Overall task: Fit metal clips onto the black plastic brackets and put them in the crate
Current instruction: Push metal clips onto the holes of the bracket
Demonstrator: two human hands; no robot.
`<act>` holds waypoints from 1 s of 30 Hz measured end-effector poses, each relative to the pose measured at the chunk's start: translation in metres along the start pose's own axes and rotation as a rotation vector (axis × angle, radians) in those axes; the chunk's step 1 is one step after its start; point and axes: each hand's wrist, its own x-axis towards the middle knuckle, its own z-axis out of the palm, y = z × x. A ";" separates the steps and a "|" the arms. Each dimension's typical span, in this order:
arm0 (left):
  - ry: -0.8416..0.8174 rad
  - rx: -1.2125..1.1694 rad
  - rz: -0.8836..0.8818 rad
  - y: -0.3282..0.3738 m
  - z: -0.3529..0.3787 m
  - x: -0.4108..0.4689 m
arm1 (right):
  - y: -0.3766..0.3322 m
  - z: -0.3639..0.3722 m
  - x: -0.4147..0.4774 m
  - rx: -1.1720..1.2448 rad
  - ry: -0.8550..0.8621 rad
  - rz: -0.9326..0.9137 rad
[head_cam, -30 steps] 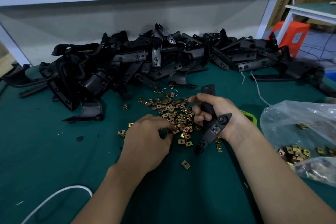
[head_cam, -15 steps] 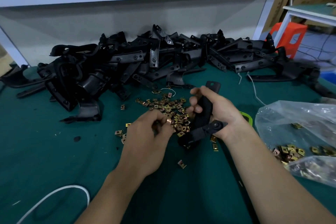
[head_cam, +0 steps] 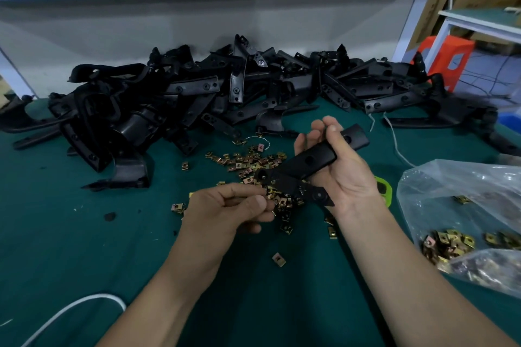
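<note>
Gripping a black bracket [head_cam: 307,162] in its curled fingers, the right hand [head_cam: 342,175] tilts it above scattered metal clips [head_cam: 253,162] while the left hand [head_cam: 225,213] pinches narrowly, contents indistinct.

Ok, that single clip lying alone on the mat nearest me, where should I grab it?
Pinch the lone clip across its two side edges, coming straight down from above. It lies flat on the green mat, apart from the pile, with open mat all around, so fingertips probably fit on both sides.

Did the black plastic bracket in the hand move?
Yes. The black plastic bracket swung from upright to lying slanted, its lower end now toward the left, over the loose metal clips.
</note>
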 end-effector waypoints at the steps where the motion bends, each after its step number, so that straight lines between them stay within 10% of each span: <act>1: -0.012 -0.045 -0.028 0.001 0.000 0.000 | 0.000 0.001 -0.001 0.024 -0.029 0.004; 30: -0.150 -0.209 -0.072 0.010 0.010 -0.007 | -0.002 0.007 -0.009 0.061 -0.114 0.073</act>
